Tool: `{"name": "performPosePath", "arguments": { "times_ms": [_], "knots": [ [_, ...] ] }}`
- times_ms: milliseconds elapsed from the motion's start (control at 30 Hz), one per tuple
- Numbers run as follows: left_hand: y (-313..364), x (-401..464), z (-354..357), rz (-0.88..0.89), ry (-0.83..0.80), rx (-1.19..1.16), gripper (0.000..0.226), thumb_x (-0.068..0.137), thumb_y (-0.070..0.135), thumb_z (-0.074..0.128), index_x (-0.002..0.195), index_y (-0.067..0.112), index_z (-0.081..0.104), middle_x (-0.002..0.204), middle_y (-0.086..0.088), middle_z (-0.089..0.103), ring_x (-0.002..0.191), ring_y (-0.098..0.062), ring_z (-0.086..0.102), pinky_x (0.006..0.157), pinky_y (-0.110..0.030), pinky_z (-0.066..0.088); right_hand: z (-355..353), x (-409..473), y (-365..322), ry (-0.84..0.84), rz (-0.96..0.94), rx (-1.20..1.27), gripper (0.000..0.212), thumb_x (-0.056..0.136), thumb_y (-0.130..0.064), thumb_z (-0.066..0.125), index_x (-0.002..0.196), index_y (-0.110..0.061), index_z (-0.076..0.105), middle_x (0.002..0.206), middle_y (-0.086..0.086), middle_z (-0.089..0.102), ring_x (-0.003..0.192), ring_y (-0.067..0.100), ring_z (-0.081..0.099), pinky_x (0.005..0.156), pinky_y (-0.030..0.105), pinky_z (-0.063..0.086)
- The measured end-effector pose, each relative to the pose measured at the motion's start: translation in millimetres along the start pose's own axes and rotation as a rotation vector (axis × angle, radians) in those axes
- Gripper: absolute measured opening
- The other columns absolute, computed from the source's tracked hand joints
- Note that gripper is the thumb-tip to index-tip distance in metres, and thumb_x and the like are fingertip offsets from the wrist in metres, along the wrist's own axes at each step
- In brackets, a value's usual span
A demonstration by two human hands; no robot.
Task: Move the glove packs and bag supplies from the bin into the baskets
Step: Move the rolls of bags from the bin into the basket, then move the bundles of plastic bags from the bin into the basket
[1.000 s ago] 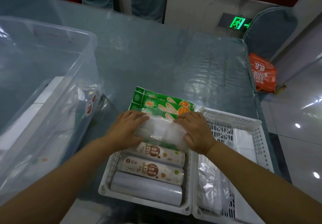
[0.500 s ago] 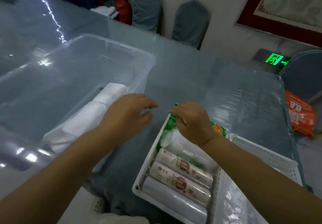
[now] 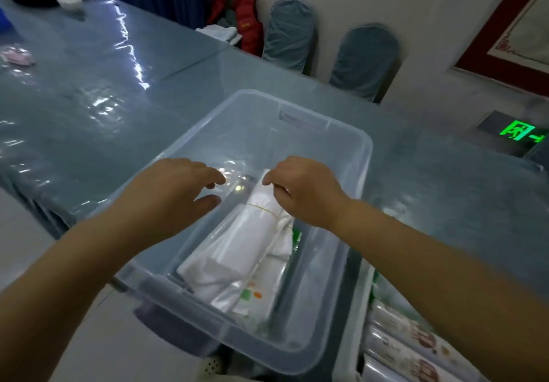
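Reaching into the clear bin (image 3: 364, 155), both spread hands, left hand (image 3: 175, 185) and right hand (image 3: 303, 188), are empty, white bag bundle (image 3: 246, 242) remains inside, while rolls (image 3: 416, 343) already fill a basket (image 3: 350, 337).

Both hands are off the basket (image 3: 353, 316) now and over the clear bin (image 3: 341, 155). The left hand (image 3: 175, 191) hangs open above its left half, no longer on the packs. The right hand (image 3: 303, 191) has crossed over, fingertips on the far end of the white bag bundle (image 3: 249, 242).
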State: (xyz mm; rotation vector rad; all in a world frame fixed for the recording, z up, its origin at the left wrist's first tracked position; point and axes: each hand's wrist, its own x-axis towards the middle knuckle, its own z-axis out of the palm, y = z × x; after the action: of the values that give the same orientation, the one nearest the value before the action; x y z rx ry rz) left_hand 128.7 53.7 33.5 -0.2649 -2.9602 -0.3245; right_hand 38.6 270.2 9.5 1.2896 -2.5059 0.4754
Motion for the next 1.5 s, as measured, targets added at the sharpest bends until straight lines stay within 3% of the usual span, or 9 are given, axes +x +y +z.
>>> {"name": "performPosePath", "arguments": {
  "times_ms": [133, 333, 467, 633, 833, 967, 1133, 1267, 1500],
  "knots": [
    [-50.2, 14.8, 3.0, 0.078, -0.081, 0.093, 0.034, 0.088, 0.040, 0.054, 0.121, 0.031, 0.056, 0.112, 0.008, 0.065, 0.106, -0.017, 0.055, 0.094, -0.029, 0.033, 52.9, 48.4, 4.5, -0.510, 0.304, -0.147, 0.030, 0.088, -0.018, 0.047, 0.115, -0.024, 0.061, 0.117, 0.003, 0.062, 0.110, 0.025, 0.055, 0.084, 0.032, 0.041],
    [-87.5, 35.7, 16.6, 0.239, -0.099, 0.144, 0.035, 0.088, 0.039, 0.052, 0.121, 0.028, 0.057, 0.116, 0.005, 0.066, 0.110, -0.018, 0.055, 0.099, -0.030, 0.027, 116.5, 55.1, -6.4, -0.893, 0.442, -0.423, 0.024, 0.092, -0.017, 0.048, 0.114, -0.011, 0.056, 0.119, 0.008, 0.060, 0.108, 0.029, 0.058, 0.078, 0.032, 0.043],
    [-94.0, 34.3, 30.6, 0.343, -0.063, 0.174, 0.028, 0.082, 0.034, 0.059, 0.105, 0.022, 0.068, 0.090, 0.001, 0.073, 0.094, -0.022, 0.063, 0.105, -0.036, 0.026, 157.5, 42.1, -22.1, -0.727, 0.749, -0.135, 0.036, 0.092, -0.031, 0.048, 0.121, -0.009, 0.048, 0.116, 0.013, 0.050, 0.109, 0.033, 0.053, 0.073, 0.033, 0.037],
    [-100.0, 37.1, 34.4, 0.369, -0.045, 0.103, 0.026, 0.076, 0.032, 0.068, 0.098, 0.018, 0.071, 0.080, -0.001, 0.074, 0.085, -0.022, 0.067, 0.106, -0.037, 0.031, 177.4, 41.0, -28.1, -0.627, 1.101, -0.043, 0.094, 0.066, -0.068, 0.063, 0.133, -0.013, 0.026, 0.128, 0.010, 0.033, 0.109, 0.034, 0.048, 0.083, 0.037, 0.040],
    [-99.2, 34.7, 33.9, 0.377, -0.024, 0.069, 0.025, 0.079, 0.034, 0.065, 0.098, 0.020, 0.071, 0.082, 0.001, 0.074, 0.086, -0.019, 0.067, 0.107, -0.034, 0.028, 155.5, 41.2, -25.7, -0.534, 1.391, 0.188, 0.114, 0.068, -0.049, 0.071, 0.145, -0.019, -0.008, 0.147, 0.014, 0.008, 0.132, 0.040, 0.022, 0.103, 0.046, 0.032],
    [-96.8, 36.2, 30.2, 0.359, -0.035, 0.041, 0.023, 0.083, 0.033, 0.061, 0.100, 0.023, 0.070, 0.086, 0.002, 0.073, 0.090, -0.017, 0.065, 0.108, -0.028, 0.024, 122.1, 54.7, -32.0, -0.239, 1.556, 0.559, 0.103, 0.065, -0.039, 0.069, 0.144, -0.018, 0.006, 0.139, 0.015, 0.029, 0.122, 0.035, 0.040, 0.101, 0.045, 0.041],
    [-79.9, 56.8, 19.8, 0.141, -0.129, -0.113, 0.032, 0.093, 0.041, 0.034, 0.097, 0.021, 0.059, 0.092, -0.003, 0.068, 0.091, -0.027, 0.060, 0.078, -0.036, 0.044, 79.2, 61.5, -63.9, 0.076, 1.383, 0.687, 0.087, 0.051, -0.037, 0.066, 0.127, -0.020, 0.029, 0.117, 0.002, 0.045, 0.110, 0.026, 0.050, 0.095, 0.044, 0.046],
    [-50.3, 90.1, 13.7, -0.228, -0.362, -1.000, 0.034, 0.090, 0.039, 0.050, 0.107, 0.010, 0.058, 0.095, -0.007, 0.069, 0.085, -0.024, 0.067, 0.073, -0.039, 0.056, 57.0, 71.2, -76.6, 0.299, 1.072, 0.507, 0.082, 0.059, -0.036, 0.078, 0.126, -0.019, 0.034, 0.120, -0.001, 0.044, 0.113, 0.021, 0.045, 0.098, 0.038, 0.042],
    [-61.9, 139.0, 11.0, -0.229, 0.005, -1.140, 0.033, 0.053, 0.016, 0.059, 0.084, 0.011, 0.069, 0.085, -0.015, 0.071, 0.075, -0.025, 0.068, 0.074, -0.043, 0.057, 31.4, 86.4, -28.5, 0.406, 0.955, 0.579, 0.050, 0.075, -0.030, 0.072, 0.116, -0.016, 0.047, 0.116, 0.003, 0.050, 0.099, 0.015, 0.051, 0.086, 0.026, 0.044]
  ]
}}
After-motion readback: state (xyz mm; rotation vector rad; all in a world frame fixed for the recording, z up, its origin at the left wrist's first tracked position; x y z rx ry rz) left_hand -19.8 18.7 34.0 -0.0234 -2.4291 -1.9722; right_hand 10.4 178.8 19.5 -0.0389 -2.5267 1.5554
